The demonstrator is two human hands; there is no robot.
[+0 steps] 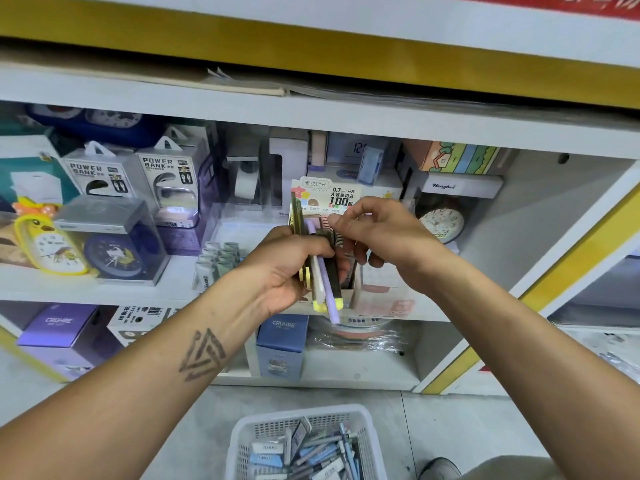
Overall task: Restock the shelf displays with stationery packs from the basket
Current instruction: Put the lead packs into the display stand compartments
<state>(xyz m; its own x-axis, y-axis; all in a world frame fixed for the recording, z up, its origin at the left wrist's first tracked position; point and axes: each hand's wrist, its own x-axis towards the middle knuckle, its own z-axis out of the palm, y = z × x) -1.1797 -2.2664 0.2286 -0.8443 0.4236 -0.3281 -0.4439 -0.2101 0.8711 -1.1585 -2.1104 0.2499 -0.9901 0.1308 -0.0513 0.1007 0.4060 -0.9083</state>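
From the head view, the left hand [291, 268] clamps a bundle of slim packs [323, 271] before the display box [377, 296] on the shelf [104, 285], and the right hand [377, 230] pinches at the bundle's top. Because the bundle is loose, one pack could slip out and fall toward the basket [304, 445] on the floor below, or the pull could fan the rest apart.

**Packs at mid-frame, basket below**

A bundle of slim stationery packs [323, 271] in yellow, white, lilac and black stood nearly upright at frame centre before the shelf [104, 289]. The white slotted basket [301, 441], bottom centre, held blue-grey packs lying jumbled.
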